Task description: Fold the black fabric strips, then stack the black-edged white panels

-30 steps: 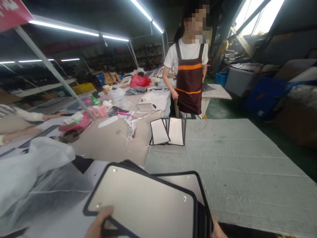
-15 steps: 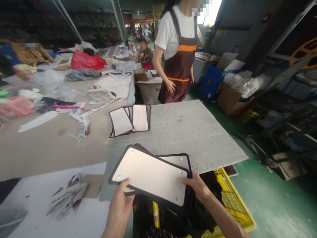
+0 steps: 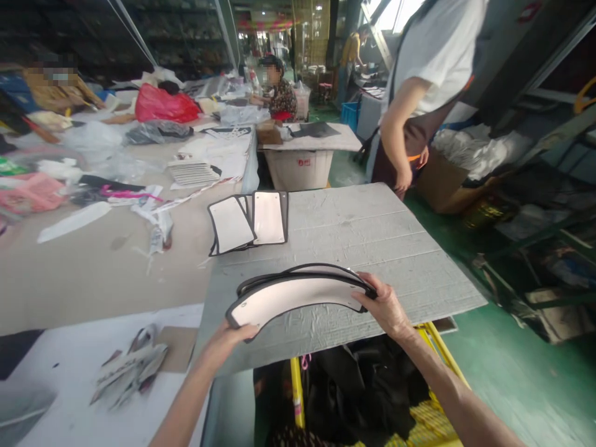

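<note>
Between my hands a small stack of black-edged white panels (image 3: 298, 298) bows upward in an arch, small metal snaps showing near the corners. My left hand (image 3: 235, 335) grips the lower left end, thumb on the white face. At the right end my right hand (image 3: 384, 304) pinches the stack, thumb in front and fingers behind. The panels are just above the grey board (image 3: 335, 230). Farther back on that board lie several similar panels (image 3: 269, 217), overlapping and fanned out.
Below the board's front edge stands a yellow crate (image 3: 447, 354) holding black material (image 3: 344, 379). Fabric scraps (image 3: 135, 366) lie at left. A red plastic bag (image 3: 165, 104) sits among clutter on the long table. A person in an apron (image 3: 428, 93) stands beyond the board.
The panels, held fairly flat before, are now bent into an arch and moved farther out over the board. The person in the apron has come closer, toward the right.
</note>
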Demonstrator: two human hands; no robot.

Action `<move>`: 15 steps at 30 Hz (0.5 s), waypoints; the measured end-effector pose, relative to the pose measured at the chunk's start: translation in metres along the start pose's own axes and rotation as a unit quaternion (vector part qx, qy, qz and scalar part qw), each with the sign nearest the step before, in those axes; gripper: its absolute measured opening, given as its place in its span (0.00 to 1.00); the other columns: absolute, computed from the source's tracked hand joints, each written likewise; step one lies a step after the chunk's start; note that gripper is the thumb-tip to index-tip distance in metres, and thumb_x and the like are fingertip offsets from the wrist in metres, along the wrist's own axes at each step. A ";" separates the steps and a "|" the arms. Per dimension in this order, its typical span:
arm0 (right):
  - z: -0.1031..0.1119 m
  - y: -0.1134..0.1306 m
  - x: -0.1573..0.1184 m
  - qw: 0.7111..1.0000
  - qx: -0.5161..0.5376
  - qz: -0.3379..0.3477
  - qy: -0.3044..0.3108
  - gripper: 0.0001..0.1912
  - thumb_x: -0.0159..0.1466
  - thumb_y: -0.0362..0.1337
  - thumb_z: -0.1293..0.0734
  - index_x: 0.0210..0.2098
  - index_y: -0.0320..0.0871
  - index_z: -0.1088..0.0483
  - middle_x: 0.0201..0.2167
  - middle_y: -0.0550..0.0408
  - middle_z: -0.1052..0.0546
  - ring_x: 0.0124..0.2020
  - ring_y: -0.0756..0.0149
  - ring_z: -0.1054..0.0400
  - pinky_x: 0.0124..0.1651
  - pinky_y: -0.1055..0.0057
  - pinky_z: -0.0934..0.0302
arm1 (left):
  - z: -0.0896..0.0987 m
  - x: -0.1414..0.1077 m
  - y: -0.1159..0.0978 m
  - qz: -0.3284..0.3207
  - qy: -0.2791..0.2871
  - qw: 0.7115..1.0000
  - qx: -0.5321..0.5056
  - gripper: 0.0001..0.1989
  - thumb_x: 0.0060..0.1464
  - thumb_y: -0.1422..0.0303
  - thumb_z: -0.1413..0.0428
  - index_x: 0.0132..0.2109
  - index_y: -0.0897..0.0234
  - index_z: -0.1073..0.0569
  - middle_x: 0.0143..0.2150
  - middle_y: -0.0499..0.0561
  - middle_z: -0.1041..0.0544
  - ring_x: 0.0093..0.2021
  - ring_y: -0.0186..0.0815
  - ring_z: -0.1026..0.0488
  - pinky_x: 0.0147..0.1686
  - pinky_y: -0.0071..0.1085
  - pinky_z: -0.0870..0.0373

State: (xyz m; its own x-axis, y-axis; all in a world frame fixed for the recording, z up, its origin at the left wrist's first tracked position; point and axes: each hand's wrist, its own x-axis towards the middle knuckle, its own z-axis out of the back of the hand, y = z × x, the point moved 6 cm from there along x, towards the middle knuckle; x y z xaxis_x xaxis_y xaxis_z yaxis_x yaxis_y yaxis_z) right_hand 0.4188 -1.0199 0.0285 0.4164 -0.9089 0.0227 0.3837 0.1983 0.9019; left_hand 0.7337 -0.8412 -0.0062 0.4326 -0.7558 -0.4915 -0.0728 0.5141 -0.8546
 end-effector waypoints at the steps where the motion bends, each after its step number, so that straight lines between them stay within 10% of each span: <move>1: -0.003 -0.011 0.000 1.000 -0.001 -0.015 0.007 0.21 0.54 0.43 0.32 0.47 0.46 0.30 0.41 0.54 0.23 0.43 0.59 0.29 0.51 0.61 0.37 | -0.005 0.001 -0.002 -0.006 -0.001 1.000 0.020 0.31 0.34 0.62 0.36 0.50 0.64 0.26 0.46 0.56 0.20 0.52 0.54 0.28 0.55 0.46 0.33; 9: 0.012 -0.033 -0.011 0.993 -0.001 -0.060 0.106 0.28 0.56 0.46 0.31 0.54 0.45 0.35 0.48 0.53 0.26 0.51 0.56 0.34 0.55 0.60 0.40 | -0.020 -0.004 -0.009 -0.080 0.037 0.996 0.017 0.51 0.35 0.61 0.35 0.65 0.62 0.47 0.58 0.58 0.29 0.56 0.51 0.32 0.55 0.43 0.34; 15: 0.023 -0.043 -0.021 0.987 -0.005 -0.084 0.136 0.31 0.55 0.46 0.29 0.56 0.46 0.37 0.50 0.52 0.27 0.55 0.52 0.37 0.58 0.57 0.44 | -0.013 -0.004 0.003 -0.050 0.032 0.998 0.027 0.33 0.35 0.57 0.36 0.51 0.63 0.29 0.50 0.55 0.23 0.53 0.53 0.29 0.52 0.42 0.32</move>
State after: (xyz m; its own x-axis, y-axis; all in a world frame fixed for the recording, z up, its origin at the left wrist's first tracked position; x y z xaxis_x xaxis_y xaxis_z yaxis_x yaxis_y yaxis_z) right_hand 0.3744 -1.0174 -0.0005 0.5514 -0.7977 -0.2443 0.4738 0.0584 0.8787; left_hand 0.7200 -0.8417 -0.0086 0.3770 -0.8282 -0.4147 0.0165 0.4537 -0.8910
